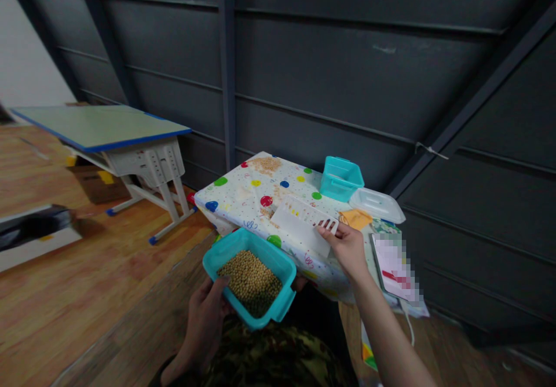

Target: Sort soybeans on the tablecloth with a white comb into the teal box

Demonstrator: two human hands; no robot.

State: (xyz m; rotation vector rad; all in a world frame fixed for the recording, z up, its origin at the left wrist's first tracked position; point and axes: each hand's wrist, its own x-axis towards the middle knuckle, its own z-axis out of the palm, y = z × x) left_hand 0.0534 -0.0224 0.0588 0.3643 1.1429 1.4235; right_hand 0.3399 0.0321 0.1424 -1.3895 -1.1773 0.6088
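Note:
My left hand (204,311) grips the near left rim of a teal plastic box (278,262) filled with small tan beans (251,281), held just below the table's near edge. My right hand (345,247) is closed on the end of a white slotted plastic scraper (299,222) that lies flat on a small table covered by a white polka-dot cloth (243,193). Loose tan beans (266,164) are scattered in a patch at the table's far side.
An empty teal box (341,177) and a white lid (377,204) stand at the table's far right, with an orange note (355,219) and papers (393,268) beside them. A blue-edged desk (99,126) stands left on the wooden floor. A dark panelled wall is behind.

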